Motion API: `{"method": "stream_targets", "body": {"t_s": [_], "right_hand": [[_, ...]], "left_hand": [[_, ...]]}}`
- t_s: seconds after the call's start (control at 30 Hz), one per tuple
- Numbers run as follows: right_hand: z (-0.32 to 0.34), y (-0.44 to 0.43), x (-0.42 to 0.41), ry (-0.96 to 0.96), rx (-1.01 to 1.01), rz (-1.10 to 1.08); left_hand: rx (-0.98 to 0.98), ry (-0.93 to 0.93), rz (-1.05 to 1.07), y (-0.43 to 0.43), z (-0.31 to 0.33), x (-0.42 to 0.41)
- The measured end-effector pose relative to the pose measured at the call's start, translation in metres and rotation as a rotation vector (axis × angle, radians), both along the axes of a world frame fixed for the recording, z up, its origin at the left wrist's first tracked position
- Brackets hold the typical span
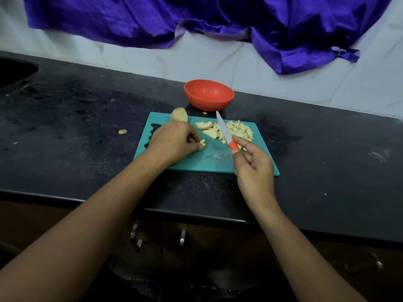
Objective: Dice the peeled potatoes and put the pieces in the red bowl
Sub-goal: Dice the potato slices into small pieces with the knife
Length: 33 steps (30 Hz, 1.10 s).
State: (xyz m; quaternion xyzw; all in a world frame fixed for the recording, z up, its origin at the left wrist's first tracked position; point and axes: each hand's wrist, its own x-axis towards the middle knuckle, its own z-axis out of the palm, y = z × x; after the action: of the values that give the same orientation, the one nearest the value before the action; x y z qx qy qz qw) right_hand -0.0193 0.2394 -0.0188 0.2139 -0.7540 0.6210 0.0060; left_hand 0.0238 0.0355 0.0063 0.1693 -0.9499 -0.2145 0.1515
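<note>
A teal plastic cutting board (207, 158) lies on the black stone surface (87, 127), with a round red plastic bowl (209, 104) standing just beyond its far edge, near the white tiled wall.

The left hand (174, 141) rests on the left part of the board, fingers curled, pinching a small cluster of cut pale-yellow potato pieces (202, 142) between thumb and fingertips against the board. The right hand (254, 168) hovers over the board's near right corner and grasps the orange-red handle of a small knife with a pale blade (224, 131). The blade points away from the person towards the bowl, its tip raised above the board.

A whole peeled potato (179, 115) sits at the board's far left corner, just behind the left hand. Two larger potato slices (206, 125) lie near the middle of the far side. Beside them, to the right of the blade, is a heap of diced potato (239, 129), all of it on the board.

One stray potato scrap (122, 132) lies on the surface, left of the board. A shiny purple cloth (152, 18) hangs over the wall above.
</note>
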Motion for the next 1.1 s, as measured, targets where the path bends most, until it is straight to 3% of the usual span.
{"method": "stream_targets", "body": {"t_s": [0.4,0.47,0.63,1.1], "right_hand": [[0.000,0.000,-0.004,-0.051,-0.121,-0.069],[-0.001,-0.001,-0.004,-0.039,-0.100,-0.088],[-0.002,-0.001,-0.004,-0.026,-0.074,-0.110],[-0.001,-0.001,-0.002,0.020,0.005,-0.099]], "left_hand": [[0.165,0.171,-0.116,0.032,0.000,-0.050],[0.125,0.207,-0.071,0.021,0.000,-0.049],[-0.077,0.066,-0.066,0.006,-0.005,-0.051],[-0.231,0.133,-0.114,0.009,-0.005,-0.050]]}}
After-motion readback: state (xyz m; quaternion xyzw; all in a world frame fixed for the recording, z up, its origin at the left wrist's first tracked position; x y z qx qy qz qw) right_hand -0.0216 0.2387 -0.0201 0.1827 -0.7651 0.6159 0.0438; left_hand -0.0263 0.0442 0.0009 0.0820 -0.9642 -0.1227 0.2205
